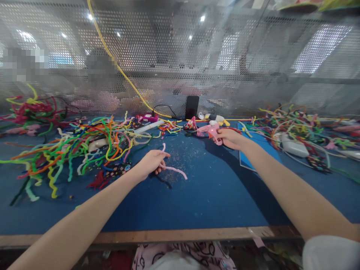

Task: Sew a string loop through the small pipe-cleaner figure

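Pinching a pink pipe cleaner [172, 168] mid-table, left hand [152, 162] keeps it lifted clear; right hand [229, 137] is wrapped around a pink glue gun [209, 131] beyond it on the blue table [202, 202].

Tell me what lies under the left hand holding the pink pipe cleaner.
Under the left hand and its pink pipe cleaner lies the blue table mat, speckled with small scraps, with their shadow. Whatever lies directly beneath the palm is covered.
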Available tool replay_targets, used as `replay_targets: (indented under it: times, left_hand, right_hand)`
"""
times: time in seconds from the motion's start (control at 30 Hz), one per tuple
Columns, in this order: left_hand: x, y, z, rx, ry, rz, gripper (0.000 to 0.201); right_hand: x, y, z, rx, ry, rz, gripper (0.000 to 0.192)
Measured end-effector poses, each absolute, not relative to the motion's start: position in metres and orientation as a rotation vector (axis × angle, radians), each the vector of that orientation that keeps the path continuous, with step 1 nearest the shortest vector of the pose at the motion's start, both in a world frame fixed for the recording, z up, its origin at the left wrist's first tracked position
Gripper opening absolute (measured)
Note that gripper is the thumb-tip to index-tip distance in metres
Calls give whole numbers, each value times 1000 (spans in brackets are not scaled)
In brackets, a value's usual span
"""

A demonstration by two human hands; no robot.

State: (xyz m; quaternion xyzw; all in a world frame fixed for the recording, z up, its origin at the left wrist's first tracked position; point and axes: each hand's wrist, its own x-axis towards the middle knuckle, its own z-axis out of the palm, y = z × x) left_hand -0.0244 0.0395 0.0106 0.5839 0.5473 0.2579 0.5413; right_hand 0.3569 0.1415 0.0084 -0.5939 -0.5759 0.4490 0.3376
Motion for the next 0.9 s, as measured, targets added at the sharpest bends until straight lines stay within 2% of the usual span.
replay_targets:
  times: [0.6,0.9]
  left_hand:
    - [-27,45,3,1373,1283,606,38]
    - [-26,43,5,1387,1296,600,37]
  right_hand:
    - [370,107,25,-1225,-1413,1236,28]
    - [375,118,11,-1507,-1303,1250,35]
